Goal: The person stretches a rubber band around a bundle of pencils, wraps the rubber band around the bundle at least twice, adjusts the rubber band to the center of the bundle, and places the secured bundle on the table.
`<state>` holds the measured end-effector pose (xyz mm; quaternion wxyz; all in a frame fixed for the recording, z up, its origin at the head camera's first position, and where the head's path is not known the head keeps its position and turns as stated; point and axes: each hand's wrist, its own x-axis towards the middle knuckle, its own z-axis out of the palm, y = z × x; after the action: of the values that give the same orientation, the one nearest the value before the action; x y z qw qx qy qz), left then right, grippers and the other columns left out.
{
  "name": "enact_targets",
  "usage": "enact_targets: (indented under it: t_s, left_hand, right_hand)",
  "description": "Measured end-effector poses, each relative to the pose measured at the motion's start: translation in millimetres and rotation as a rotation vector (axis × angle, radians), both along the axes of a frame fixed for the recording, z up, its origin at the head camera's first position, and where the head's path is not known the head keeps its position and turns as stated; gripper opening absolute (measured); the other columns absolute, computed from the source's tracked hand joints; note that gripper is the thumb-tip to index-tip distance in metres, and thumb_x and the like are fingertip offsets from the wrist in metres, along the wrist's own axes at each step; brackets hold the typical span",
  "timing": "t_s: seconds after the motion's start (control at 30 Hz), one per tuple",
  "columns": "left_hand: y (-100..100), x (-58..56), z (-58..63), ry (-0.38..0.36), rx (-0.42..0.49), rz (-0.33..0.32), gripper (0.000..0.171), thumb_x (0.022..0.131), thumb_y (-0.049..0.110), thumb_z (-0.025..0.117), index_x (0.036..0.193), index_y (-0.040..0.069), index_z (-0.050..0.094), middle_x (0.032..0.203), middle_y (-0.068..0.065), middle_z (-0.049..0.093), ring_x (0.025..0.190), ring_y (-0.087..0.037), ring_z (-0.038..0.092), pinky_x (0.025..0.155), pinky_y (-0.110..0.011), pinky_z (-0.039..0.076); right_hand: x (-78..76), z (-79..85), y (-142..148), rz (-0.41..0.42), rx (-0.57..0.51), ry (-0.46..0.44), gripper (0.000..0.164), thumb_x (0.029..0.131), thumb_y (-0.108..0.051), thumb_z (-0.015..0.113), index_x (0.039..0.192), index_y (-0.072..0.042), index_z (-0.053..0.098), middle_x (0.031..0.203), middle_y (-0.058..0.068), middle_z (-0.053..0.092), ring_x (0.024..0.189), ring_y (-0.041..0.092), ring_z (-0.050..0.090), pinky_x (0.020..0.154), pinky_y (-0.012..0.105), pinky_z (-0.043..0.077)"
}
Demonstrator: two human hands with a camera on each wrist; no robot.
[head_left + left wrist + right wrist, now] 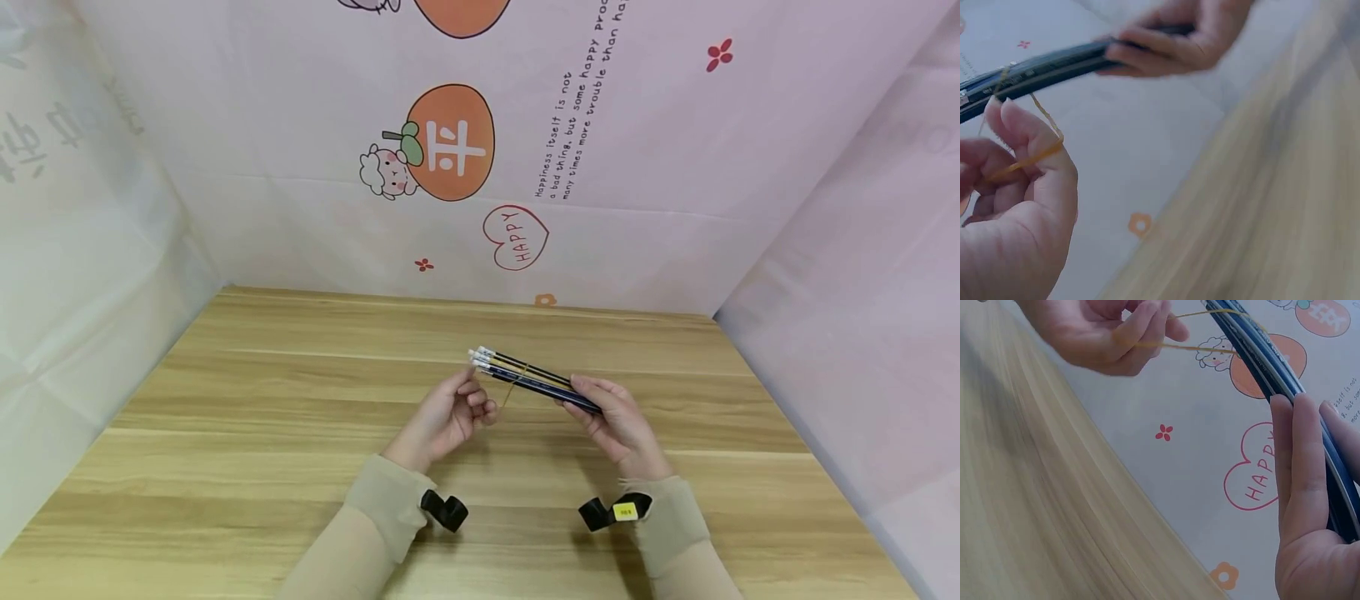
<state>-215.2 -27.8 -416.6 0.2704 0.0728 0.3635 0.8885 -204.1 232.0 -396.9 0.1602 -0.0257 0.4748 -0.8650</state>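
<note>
Pale cloth printed with orange fruit, hearts and lettering [652, 233] walls in the back and sides of a light wood-grained desk [247, 400], and the work takes place above the desk's middle. There, a bundle of slim dark pencils with white eraser ends [543, 387] is held clear of the surface, slanting so that the erasers point toward the person's left. The right hand [618, 421] is clamped on the end away from the erasers, thumb on one side and fingers along the other. The left hand [453, 417] sits just beside the eraser end, its fingers curled and hooked through a thin yellow rubber band [1047, 150]. From those fingers two taut strands run to the pencils, where the band crosses the bundle nearer the erasers than the right hand's grip. Whether a left fingertip also touches the pencils, I cannot tell.

The step in hand looks like working the band round the bundle, or possibly off it; the stretched loop alone does not settle which. If it is binding, the next move probably calls for twisting the loop and passing it over the eraser ends again, while the right hand keeps the pencils gathered and the tension steady.
</note>
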Motion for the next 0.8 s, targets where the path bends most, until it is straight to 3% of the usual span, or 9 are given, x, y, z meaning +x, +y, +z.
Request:
enact_targets:
  t_s: [0.1, 0.17, 0.33, 0.4, 0.53, 0.63, 0.8]
  left_hand:
    - [-0.2, 1.4, 4.2, -0.149, 0.187, -0.044, 0.047, 0.109, 0.031, 0.032, 0.066, 0.018, 0.048, 0.061, 0.009, 0.05, 0.066, -0.007, 0.054, 0.069, -0.018, 0.048]
    - [0.7, 1.7, 7.3, -0.207, 0.287, -0.055, 0.044, 0.109, 0.03, 0.034, 0.072, 0.016, 0.054, 0.062, 0.009, 0.051, 0.063, -0.005, 0.05, 0.066, -0.016, 0.045]
    - [1.9, 4.3, 17.0, -0.246, 0.449, -0.057, 0.034, 0.109, 0.021, 0.035, 0.09, 0.01, 0.061, 0.073, 0.004, 0.063, 0.061, -0.003, 0.052, 0.06, -0.011, 0.046]
    - [1.5, 6.6, 20.6, -0.239, 0.453, -0.039, 0.03, 0.108, 0.014, 0.034, 0.097, 0.006, 0.061, 0.08, 0.0, 0.066, 0.063, -0.004, 0.056, 0.06, -0.011, 0.05]
    - [1.0, 11.4, 25.1, -0.18, 0.35, 0.008, 0.035, 0.103, -0.005, 0.027, 0.11, 0.003, 0.06, 0.088, -0.006, 0.062, 0.069, -0.006, 0.062, 0.058, -0.009, 0.053]
    - [0.8, 13.4, 25.4, -0.118, 0.309, -0.008, 0.044, 0.101, -0.011, 0.025, 0.125, 0.003, 0.059, 0.099, -0.009, 0.064, 0.079, -0.009, 0.068, 0.057, -0.007, 0.052]
    - [0.2, 12.2, 22.5, -0.059, 0.36, -0.068, 0.041, 0.104, -0.006, 0.033, 0.133, 0.005, 0.059, 0.126, -0.007, 0.065, 0.102, -0.023, 0.072, 0.068, -0.013, 0.057]
  right_hand:
    - [-0.5, -1.0, -0.1, 0.012, -0.013, 0.006, 0.03, 0.103, -0.003, 0.046, 0.093, -0.005, 0.075, 0.097, 0.01, 0.073, 0.087, 0.017, 0.074, 0.074, 0.015, 0.058]
    - [-1.0, -1.8, 0.4, 0.016, -0.024, 0.012, 0.03, 0.103, -0.003, 0.046, 0.094, -0.004, 0.074, 0.097, 0.011, 0.072, 0.086, 0.017, 0.074, 0.073, 0.015, 0.058]
    - [-2.2, -2.8, 2.2, 0.02, -0.063, 0.021, 0.031, 0.104, -0.003, 0.044, 0.094, -0.003, 0.074, 0.095, 0.012, 0.072, 0.083, 0.017, 0.074, 0.071, 0.014, 0.058]
    - [-2.4, -3.2, 2.8, 0.02, -0.071, 0.024, 0.032, 0.104, -0.004, 0.044, 0.094, -0.004, 0.074, 0.095, 0.012, 0.072, 0.082, 0.016, 0.074, 0.071, 0.014, 0.058]
    - [-2.8, -5.0, 4.3, 0.035, -0.085, 0.045, 0.033, 0.104, -0.001, 0.044, 0.093, -0.004, 0.075, 0.094, 0.012, 0.073, 0.082, 0.017, 0.075, 0.071, 0.015, 0.058]
    - [-3.0, -6.2, 5.6, 0.05, -0.097, 0.059, 0.035, 0.103, 0.001, 0.043, 0.092, -0.004, 0.076, 0.094, 0.012, 0.073, 0.082, 0.018, 0.075, 0.071, 0.015, 0.058]
    - [-3.8, -7.3, 8.0, 0.046, -0.092, 0.051, 0.035, 0.104, 0.0, 0.043, 0.093, -0.004, 0.076, 0.094, 0.012, 0.073, 0.081, 0.017, 0.075, 0.071, 0.015, 0.058]
